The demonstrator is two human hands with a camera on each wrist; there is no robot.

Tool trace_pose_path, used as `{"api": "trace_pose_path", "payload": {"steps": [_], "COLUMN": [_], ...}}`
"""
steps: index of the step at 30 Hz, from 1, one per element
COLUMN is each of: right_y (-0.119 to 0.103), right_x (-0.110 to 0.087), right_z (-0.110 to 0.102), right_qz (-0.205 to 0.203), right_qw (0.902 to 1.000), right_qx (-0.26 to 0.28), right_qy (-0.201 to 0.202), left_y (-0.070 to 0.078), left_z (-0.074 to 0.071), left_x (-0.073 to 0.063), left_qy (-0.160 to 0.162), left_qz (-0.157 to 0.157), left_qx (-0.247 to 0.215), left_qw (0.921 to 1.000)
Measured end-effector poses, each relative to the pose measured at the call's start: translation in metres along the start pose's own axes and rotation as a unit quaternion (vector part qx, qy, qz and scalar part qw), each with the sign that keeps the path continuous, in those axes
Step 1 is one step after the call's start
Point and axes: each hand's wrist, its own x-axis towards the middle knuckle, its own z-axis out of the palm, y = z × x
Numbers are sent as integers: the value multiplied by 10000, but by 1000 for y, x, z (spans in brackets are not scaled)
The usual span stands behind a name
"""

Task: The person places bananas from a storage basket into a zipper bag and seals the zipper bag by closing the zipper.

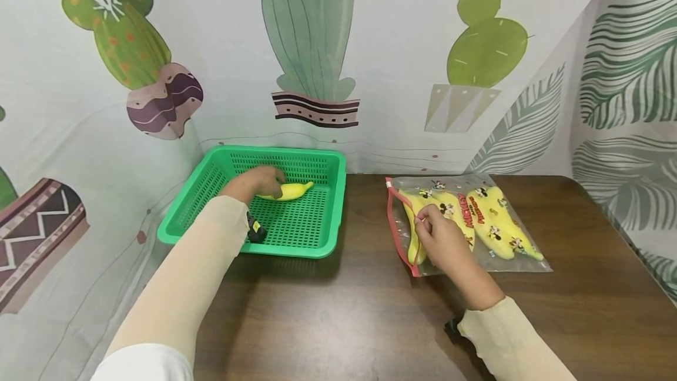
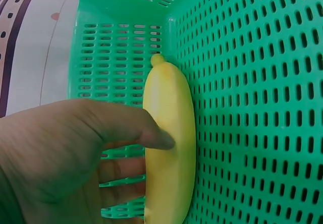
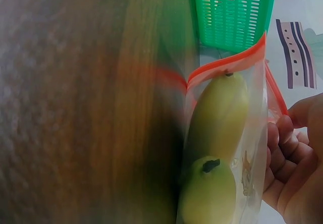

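Observation:
My left hand [image 1: 257, 183] reaches into the green plastic basket [image 1: 340, 204] and grips a yellow banana [image 1: 294, 191]. In the left wrist view the thumb lies on top of the banana [image 2: 169, 98], and the other fingers are on its near side. At the right, my right hand [image 1: 441, 237] pinches the upper sheet of a clear zip bag [image 1: 391, 210] with a red zip edge. Several yellow banana-like fruits [image 1: 497, 216] lie inside the bag. The right wrist view shows the zip mouth parted, with dark-tipped fruit ends [image 3: 222, 108] just inside it.
Both basket and bag rest on a brown wooden table [image 1: 328, 310]. Behind them hangs a white cloth [image 1: 222, 46] printed with cacti and leaves, close to the basket's back rim. A dark wrist strap [image 1: 256, 231] shows at the left sleeve.

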Motion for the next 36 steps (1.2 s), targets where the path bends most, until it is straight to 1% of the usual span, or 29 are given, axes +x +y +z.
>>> {"api": "trace_pose_path", "payload": {"steps": [9, 15, 22, 29, 36], "right_y": [0, -2, -2, 0, 0], "right_x": [0, 0, 0, 0, 0], "right_z": [0, -2, -2, 0, 0], "right_qz": [21, 41, 58, 65, 13], "right_qw": [10000, 10000, 10000, 10000, 10000], "right_qx": [59, 69, 19, -12, -10], "right_qy": [-5, -10, 15, 21, 45], "left_y": [2, 0, 0, -1, -3], "left_z": [6, 8, 9, 9, 9], "left_x": [2, 6, 6, 6, 5], "left_qy": [-71, -47, 5, 6, 71], "left_qz": [21, -116, -97, -182, -137], "left_qx": [412, 644, 645, 704, 825], "left_qw": [9991, 9978, 9979, 9974, 9965]}}
